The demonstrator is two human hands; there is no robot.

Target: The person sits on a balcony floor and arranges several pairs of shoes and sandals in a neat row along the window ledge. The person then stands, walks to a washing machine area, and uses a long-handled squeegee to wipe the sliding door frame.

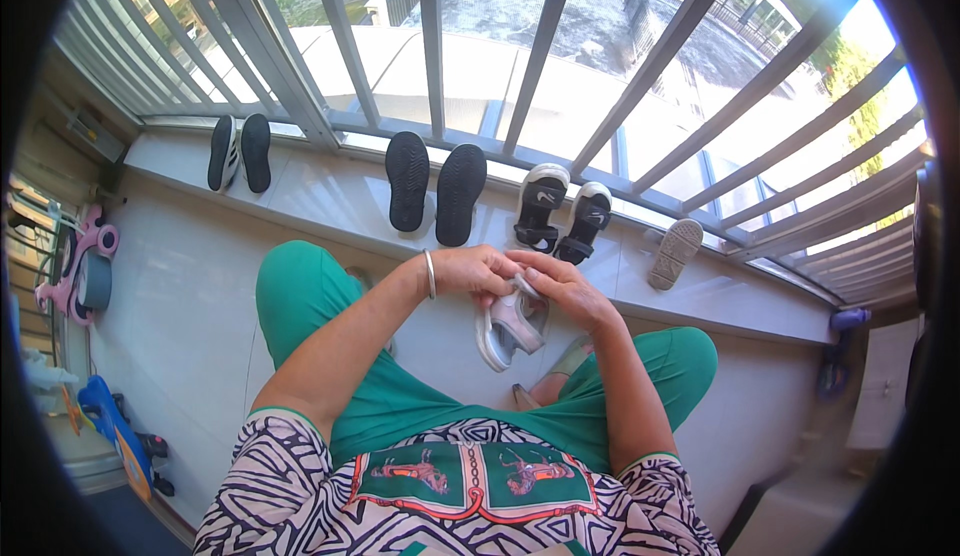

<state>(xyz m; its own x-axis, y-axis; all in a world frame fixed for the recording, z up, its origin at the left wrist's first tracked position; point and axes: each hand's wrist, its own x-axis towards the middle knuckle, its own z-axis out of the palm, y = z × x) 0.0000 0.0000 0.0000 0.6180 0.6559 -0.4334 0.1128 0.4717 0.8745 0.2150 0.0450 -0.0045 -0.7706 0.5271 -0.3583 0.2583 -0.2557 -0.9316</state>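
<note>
Gripping hands: left hand [468, 270] and right hand [565, 291] meet at the clock's centre, fingers narrow and pinched on the upper end of one sandal.
Pale sandal [512, 318]: hangs tilted just below the hands, towards 6 o'clock, between the knees; the fingers hide its top.
Green trousers [305, 296]: bent knees at 9 and 4 o'clock, covering parts of the tiled floor [180, 306].
Feet: one shod foot [562, 368] shows at 5 o'clock, partly behind the trousers; the other is mostly hidden by the left forearm.
Ledge [320, 196]: a low pale step running from 10 to 3 o'clock, bearing footwear.
Footwear on it: black-soled white shoes [255, 153] at 10 o'clock; a larger black-soled pair [460, 196] at 11; black-and-white sandals [590, 218] at 2; a single beige sandal [677, 253], sole outward, at 3.
Railing [432, 51]: metal bars across 12 o'clock, between the ledge and the bright outdoors.
Side clutter: pink ride-on toy [78, 281] at 9 o'clock, blue-and-orange scooter [118, 431] at 8, white cabinet [885, 386] between 3 and 4.
</note>
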